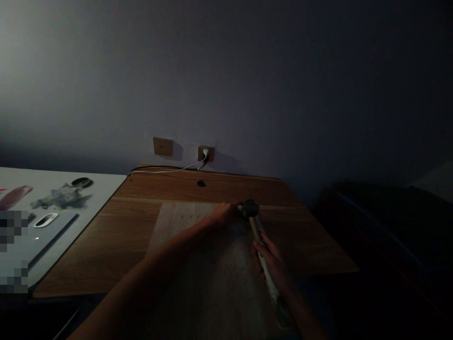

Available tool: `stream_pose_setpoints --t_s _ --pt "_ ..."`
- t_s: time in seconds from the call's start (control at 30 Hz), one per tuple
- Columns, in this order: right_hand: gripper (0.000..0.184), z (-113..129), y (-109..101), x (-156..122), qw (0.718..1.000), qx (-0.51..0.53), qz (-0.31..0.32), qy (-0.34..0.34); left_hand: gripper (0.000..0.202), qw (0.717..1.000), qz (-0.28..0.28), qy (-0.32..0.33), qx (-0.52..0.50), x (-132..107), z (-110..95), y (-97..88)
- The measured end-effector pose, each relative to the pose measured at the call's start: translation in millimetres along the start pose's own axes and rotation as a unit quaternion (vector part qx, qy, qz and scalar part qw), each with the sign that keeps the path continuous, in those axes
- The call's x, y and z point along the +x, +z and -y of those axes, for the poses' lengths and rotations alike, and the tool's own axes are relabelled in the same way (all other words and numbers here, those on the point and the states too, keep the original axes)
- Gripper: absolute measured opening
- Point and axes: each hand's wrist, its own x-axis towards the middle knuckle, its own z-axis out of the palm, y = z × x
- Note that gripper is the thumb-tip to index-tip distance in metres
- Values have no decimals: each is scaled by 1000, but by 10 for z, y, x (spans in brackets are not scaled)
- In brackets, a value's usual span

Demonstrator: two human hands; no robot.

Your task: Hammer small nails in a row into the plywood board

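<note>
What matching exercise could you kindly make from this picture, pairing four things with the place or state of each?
Things:
1. hammer
2. board
3. white plug
4. left hand

Places or states:
A. in the wall socket
B. close beside the hammer head
C. gripped by the right hand
D. lying on the wooden table

Right pairs: 1-C, 2-D, 3-A, 4-B.
</note>
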Motion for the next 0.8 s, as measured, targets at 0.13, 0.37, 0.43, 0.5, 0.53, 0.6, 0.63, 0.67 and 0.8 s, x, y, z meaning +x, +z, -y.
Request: stream_pose_setpoints --t_s 0.13,0.37,0.43,0.5,0.53,0.6,0.63,0.67,0.8 --pt "55 -28 16 9 1000 -7 12 -13 54 1000 2 -4 -7 5 4 17" --pt "64 -114 -96 -71 1000 3 -30 8 47 1000 28 4 10 -66 -24 -168" --pt "64 -187 -161 -101 999 2 -36 16 33 996 64 37 53 -203 -112 -349" --pt "63 -271 -205 -118 999 2 -37 23 13 984 123 60 117 -393 -235 -544" --pt "64 -311 -215 -121 999 3 -37 24 8 976 152 69 143 -496 -299 -631" --pt "66 -377 -217 -118 999 4 -33 23 11 961 199 69 182 -686 -415 -760" --pt "68 -400 -213 -115 999 3 -31 21 15 954 218 61 198 -762 -458 -797" --pt "69 -415 -209 -111 999 1 -31 18 18 947 235 50 212 -823 -490 -815" --pt "71 -410 -213 -114 998 -15 -56 1 17 930 280 17 237 -906 -515 -773"
